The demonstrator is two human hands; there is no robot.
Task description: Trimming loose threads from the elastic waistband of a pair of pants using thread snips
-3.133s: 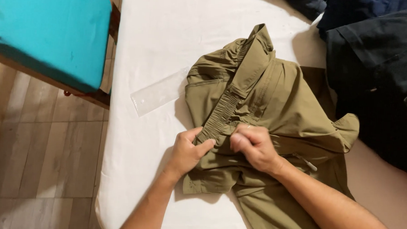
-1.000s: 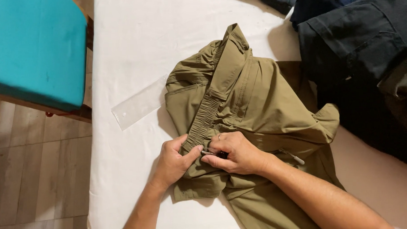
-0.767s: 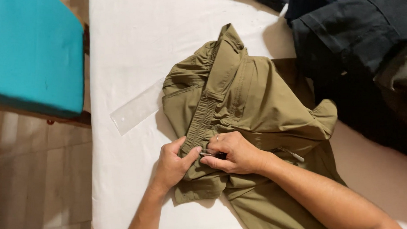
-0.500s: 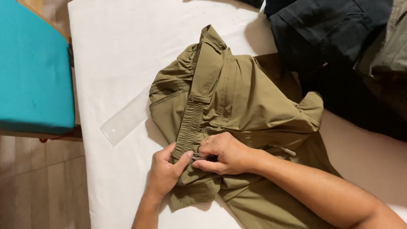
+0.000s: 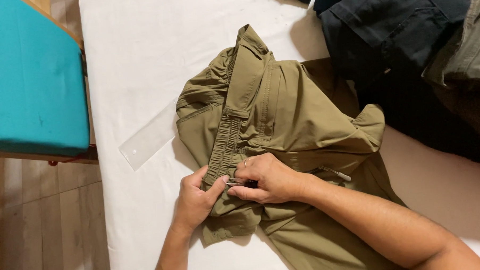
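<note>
A crumpled olive-green cloth garment (image 5: pixel 293 126) is spread on a white-covered table (image 5: pixel 136 51). Its elastic waistband is pinched by the left hand (image 5: pixel 195 200), fingers curled. Beside it, a small dark tool is gripped by the right hand (image 5: pixel 267 178), forearm stretched across the fabric.

We see a crumpled pair of olive-green cotton trousers (image 5: pixel 294 115) lying bunched on the white-covered table (image 5: pixel 141 57). Their elastic waistband runs toward the table's near edge. Our left hand (image 5: pixel 195 198) and right hand (image 5: pixel 267 178) pinch that waistband's lower end between them, near the table's middle.
</note>
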